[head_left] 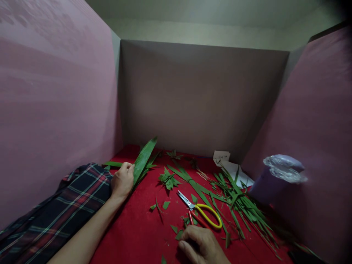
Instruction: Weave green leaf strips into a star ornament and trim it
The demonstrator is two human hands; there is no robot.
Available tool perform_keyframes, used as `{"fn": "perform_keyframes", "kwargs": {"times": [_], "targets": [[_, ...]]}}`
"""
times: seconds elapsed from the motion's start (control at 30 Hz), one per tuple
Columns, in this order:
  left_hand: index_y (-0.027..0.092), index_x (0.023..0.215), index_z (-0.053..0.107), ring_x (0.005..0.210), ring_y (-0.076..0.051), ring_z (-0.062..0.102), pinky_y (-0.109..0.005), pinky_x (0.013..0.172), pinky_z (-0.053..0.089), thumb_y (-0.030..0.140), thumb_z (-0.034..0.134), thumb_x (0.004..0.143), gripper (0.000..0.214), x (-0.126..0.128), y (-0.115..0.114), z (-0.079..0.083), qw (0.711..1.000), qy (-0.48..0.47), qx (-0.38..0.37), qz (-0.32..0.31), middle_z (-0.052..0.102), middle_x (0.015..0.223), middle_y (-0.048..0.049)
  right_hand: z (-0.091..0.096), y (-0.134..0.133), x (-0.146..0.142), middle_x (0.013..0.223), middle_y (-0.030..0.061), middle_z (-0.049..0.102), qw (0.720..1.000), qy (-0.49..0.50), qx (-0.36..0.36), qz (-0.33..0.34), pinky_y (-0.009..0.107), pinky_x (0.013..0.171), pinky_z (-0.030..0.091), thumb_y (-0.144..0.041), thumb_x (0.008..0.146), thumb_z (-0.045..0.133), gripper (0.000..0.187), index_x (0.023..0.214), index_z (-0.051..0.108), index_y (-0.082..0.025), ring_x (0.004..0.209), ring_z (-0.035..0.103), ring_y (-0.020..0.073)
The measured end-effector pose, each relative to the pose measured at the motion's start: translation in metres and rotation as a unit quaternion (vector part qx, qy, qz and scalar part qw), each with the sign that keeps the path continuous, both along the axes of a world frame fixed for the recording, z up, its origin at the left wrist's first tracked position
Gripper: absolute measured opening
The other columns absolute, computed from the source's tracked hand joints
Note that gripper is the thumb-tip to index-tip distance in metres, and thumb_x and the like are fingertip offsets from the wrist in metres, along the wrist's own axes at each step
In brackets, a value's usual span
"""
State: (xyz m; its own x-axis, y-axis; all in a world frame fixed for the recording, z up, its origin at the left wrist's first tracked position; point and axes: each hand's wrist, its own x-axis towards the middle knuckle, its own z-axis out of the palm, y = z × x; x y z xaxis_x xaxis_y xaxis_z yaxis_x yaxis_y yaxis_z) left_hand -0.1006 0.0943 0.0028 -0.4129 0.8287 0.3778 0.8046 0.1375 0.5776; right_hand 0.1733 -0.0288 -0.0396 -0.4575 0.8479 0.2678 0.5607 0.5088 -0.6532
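My left hand pinches a long, broad green leaf near its lower end, its tip slanting up to the right. More leaves lie just behind and below it. At the bottom centre my right hand rests with curled fingers; whatever is in them, if anything, is hidden. Just beyond it lie scissors with yellow handles, blades pointing up-left. A tool with red handles lies partly beneath them, its jaws covered. A star-shaped piece of folded leaf sits between the hands.
Red cloth covers the surface, with leaf scraps scattered on it. Cut leaf strips pile up at right, near white paper and a purple container with clear plastic. Plaid cloth lies left. Walls enclose three sides.
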Motion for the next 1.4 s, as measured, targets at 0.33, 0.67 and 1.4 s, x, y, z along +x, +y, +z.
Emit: {"fn": "perform_keyframes", "kwargs": {"times": [0.33, 0.67, 1.4], "targets": [[0.024, 0.09, 0.058, 0.077, -0.02, 0.062, -0.025, 0.061, 0.038, 0.035, 0.035, 0.086, 0.026, -0.01, -0.001, 0.01, 1.0, -0.001, 0.011, 0.011, 0.068, 0.083, -0.005, 0.002, 0.001, -0.001, 0.062, 0.0027, 0.06, 1.0, 0.008, -0.006, -0.004, 0.02, 0.052, 0.037, -0.023, 0.079, 0.05, 0.016, 0.067, 0.059, -0.016, 0.056, 0.053, 0.0124], [0.021, 0.092, 0.064, 0.086, -0.019, 0.064, -0.024, 0.072, 0.044, 0.027, 0.042, 0.081, 0.025, -0.021, 0.009, 0.001, 0.999, -0.002, -0.017, -0.051, 0.071, 0.092, -0.0049, -0.001, 0.0, 0.0, 0.062, 0.0026, 0.06, 1.0, 0.007, 0.0, 0.0, 0.02, 0.052, 0.036, -0.023, 0.08, 0.049, 0.016, 0.068, 0.058, -0.017, 0.057, 0.052, 0.0122], [0.02, 0.102, 0.064, 0.088, -0.018, 0.063, -0.023, 0.074, 0.045, 0.021, 0.05, 0.076, 0.029, -0.02, 0.015, -0.012, 0.995, 0.045, -0.074, -0.058, 0.071, 0.096, -0.0047, -0.002, 0.0, 0.001, 0.064, 0.0019, 0.061, 1.0, 0.009, -0.003, -0.001, 0.02, 0.054, 0.036, -0.019, 0.079, 0.052, 0.012, 0.07, 0.059, -0.017, 0.058, 0.053, 0.012]]}}
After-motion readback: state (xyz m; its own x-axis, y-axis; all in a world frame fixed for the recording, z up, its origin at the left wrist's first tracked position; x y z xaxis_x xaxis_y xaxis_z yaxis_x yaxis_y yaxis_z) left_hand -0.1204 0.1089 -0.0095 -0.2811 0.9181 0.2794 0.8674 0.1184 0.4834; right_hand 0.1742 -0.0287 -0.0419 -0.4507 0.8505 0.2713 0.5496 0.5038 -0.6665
